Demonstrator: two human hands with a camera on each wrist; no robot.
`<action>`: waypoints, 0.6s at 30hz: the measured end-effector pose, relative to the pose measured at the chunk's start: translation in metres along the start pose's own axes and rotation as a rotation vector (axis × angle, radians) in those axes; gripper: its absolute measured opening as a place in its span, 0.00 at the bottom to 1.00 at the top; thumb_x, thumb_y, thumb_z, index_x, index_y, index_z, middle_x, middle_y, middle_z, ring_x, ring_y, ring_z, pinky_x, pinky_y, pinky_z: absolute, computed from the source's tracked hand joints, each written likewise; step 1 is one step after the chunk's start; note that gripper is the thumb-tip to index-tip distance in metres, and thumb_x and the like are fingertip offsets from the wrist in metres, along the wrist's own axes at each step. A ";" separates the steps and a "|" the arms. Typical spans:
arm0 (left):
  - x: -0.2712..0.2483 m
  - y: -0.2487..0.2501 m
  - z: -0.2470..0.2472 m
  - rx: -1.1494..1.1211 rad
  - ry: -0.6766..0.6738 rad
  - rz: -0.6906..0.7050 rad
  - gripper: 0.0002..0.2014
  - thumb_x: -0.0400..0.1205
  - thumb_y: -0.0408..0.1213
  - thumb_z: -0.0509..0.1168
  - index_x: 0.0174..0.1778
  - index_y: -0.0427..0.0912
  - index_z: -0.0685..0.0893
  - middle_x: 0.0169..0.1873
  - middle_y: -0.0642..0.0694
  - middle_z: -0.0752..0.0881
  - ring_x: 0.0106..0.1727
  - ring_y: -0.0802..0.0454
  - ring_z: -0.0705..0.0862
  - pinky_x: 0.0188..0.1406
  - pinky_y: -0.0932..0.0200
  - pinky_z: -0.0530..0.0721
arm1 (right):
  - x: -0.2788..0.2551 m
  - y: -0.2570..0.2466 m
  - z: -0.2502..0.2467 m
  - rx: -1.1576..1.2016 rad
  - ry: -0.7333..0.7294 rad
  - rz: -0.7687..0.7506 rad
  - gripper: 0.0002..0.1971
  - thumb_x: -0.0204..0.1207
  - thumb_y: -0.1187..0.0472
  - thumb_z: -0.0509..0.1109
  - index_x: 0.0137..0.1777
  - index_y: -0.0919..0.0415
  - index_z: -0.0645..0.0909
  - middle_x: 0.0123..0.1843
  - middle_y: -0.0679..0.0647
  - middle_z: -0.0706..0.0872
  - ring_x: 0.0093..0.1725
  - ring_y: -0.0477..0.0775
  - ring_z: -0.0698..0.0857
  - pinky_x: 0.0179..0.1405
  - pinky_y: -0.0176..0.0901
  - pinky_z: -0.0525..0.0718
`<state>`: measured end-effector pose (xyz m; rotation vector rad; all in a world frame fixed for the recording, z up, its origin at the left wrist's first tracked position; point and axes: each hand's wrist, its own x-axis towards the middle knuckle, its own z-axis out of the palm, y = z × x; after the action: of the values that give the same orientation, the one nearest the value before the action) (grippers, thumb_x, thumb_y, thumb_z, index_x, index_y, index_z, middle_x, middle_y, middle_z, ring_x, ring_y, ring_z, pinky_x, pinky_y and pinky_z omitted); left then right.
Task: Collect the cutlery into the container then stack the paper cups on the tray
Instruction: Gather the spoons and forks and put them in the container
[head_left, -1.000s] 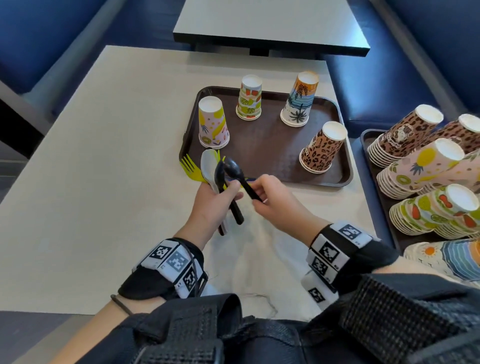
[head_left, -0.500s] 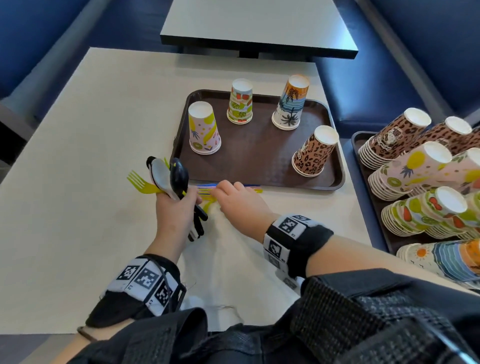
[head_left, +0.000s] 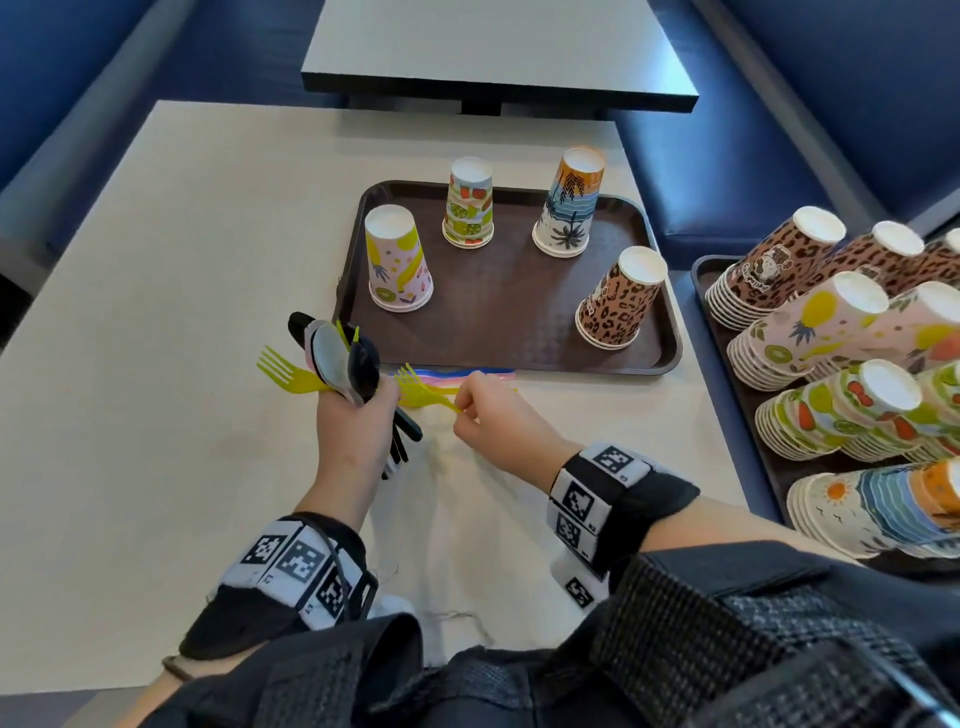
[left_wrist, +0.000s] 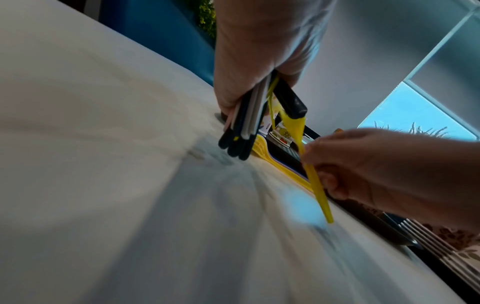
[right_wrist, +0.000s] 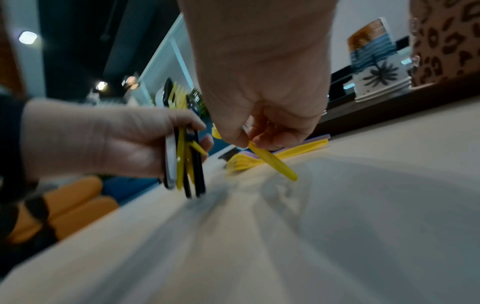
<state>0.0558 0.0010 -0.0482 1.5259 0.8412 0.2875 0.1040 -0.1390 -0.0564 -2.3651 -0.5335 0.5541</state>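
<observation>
The left hand (head_left: 358, 415) is closed round a bundle of cutlery (head_left: 343, 364), black and white spoons with yellow forks among them, heads up and fanned towards the far side, handles hanging below the fist just above the table (head_left: 156, 312). Holding them upright in one fist probably keeps the right hand free to feed in more pieces one at a time. The left wrist is roughly level, knuckles turned towards the tray (head_left: 670, 332), and the hand sits just left of the loose pile.

The right hand (head_left: 493, 415) pinches a yellow fork (right_wrist: 272, 160) by its handle between thumb and forefinger, the other fingers curled under. The fork is tilted, its tines towards the left hand, its handle end sloping down towards the near side of the table. The palm faces down.

Under it, loose cutlery (head_left: 457, 376) in yellow, pink and blue lies flat against the near edge of the tray. No container for the cutlery can be made out with certainty; a pale cloth (head_left: 467, 519) lies on the table near the person.

Four paper cups (head_left: 397, 260) stand upside down and well apart on the tray, none stacked. Stacks of further cups (head_left: 810, 332) lie on their sides on a second tray to the right.
</observation>
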 end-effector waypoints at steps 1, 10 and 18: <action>-0.001 0.001 0.000 -0.004 -0.015 0.017 0.04 0.78 0.31 0.65 0.39 0.35 0.79 0.26 0.45 0.76 0.17 0.63 0.75 0.14 0.71 0.72 | 0.001 -0.003 0.000 0.068 0.024 0.012 0.05 0.76 0.65 0.62 0.51 0.62 0.74 0.52 0.62 0.81 0.49 0.62 0.81 0.49 0.52 0.80; -0.001 0.008 -0.009 0.049 -0.154 0.098 0.10 0.78 0.29 0.65 0.38 0.49 0.86 0.37 0.51 0.88 0.39 0.59 0.86 0.45 0.60 0.84 | 0.008 -0.036 0.007 0.178 0.065 -0.119 0.04 0.80 0.62 0.65 0.48 0.61 0.80 0.51 0.55 0.83 0.45 0.52 0.79 0.43 0.35 0.76; 0.006 0.005 -0.031 0.083 -0.154 0.081 0.17 0.67 0.42 0.72 0.48 0.36 0.88 0.46 0.39 0.91 0.45 0.49 0.87 0.54 0.49 0.85 | 0.020 -0.011 0.017 -0.539 -0.029 -0.148 0.27 0.76 0.73 0.60 0.75 0.60 0.64 0.69 0.60 0.72 0.52 0.67 0.84 0.32 0.49 0.70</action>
<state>0.0423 0.0287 -0.0403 1.6401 0.6778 0.1926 0.1093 -0.1126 -0.0662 -2.7873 -0.9616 0.4124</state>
